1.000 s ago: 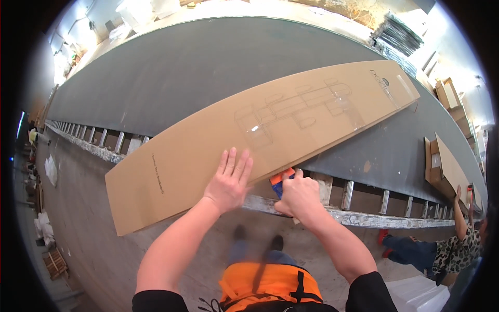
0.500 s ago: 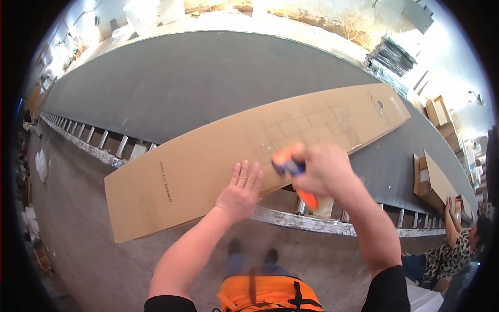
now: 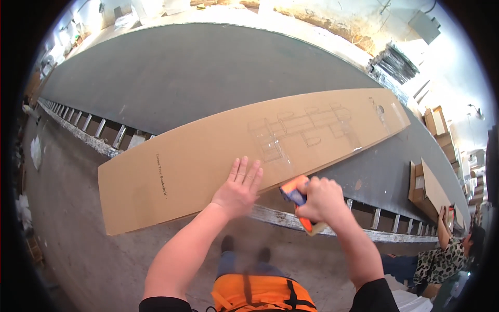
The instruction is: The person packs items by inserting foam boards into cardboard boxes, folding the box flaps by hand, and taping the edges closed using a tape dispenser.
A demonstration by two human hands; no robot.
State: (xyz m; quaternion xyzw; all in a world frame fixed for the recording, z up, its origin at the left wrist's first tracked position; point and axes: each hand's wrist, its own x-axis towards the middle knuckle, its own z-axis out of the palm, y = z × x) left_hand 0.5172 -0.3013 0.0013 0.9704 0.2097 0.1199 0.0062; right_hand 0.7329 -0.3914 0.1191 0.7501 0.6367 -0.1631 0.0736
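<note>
A long flat cardboard box [image 3: 208,151] lies slantwise across the dark belt, its left end sticking out past the near edge. Line drawings and print mark its top. My left hand [image 3: 238,187] presses flat on the box near its front edge, fingers spread and holding nothing. In my right hand [image 3: 323,200] is an orange and blue tape dispenser [image 3: 294,189], its head by the box's near edge. Clear strips of tape [image 3: 285,160] glint on the box top just beyond it. My fingers partly hide the dispenser's handle.
The dark conveyor belt [image 3: 171,67] runs behind the box, with a roller-lined metal rail [image 3: 283,217] along its near side. At the right, another person [image 3: 442,255] handles an open cardboard box [image 3: 429,187]. Flat dark bundles [image 3: 394,63] are stacked at the far right.
My right hand has brought the tape dispenser down and nearer, from over the box's front part to its near edge. My left hand stays on the box, which has shifted slightly.
</note>
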